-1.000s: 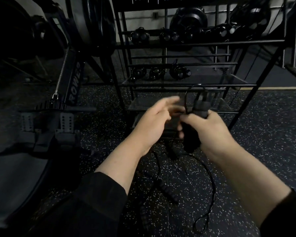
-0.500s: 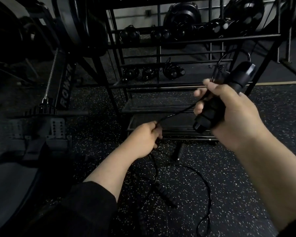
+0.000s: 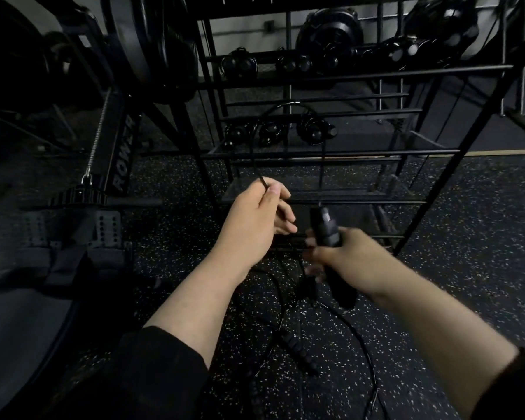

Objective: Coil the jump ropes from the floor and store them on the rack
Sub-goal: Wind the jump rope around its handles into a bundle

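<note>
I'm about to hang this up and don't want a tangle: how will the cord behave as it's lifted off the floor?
Probably floppy: the cord arcs loosely between the left hand and the handle in the right hand, and snakes in slack curves on the floor. Likely light, since a thumb pinch holds it up. It may snag: a second handle lies among the loops.

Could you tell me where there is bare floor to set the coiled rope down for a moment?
The speckled floor right of the rack's slanted right leg looks bare. It is crowded in front of the rack, between the forearms: rope cord and a ribbed handle lie there. The rower fills the floor to the left.
</note>
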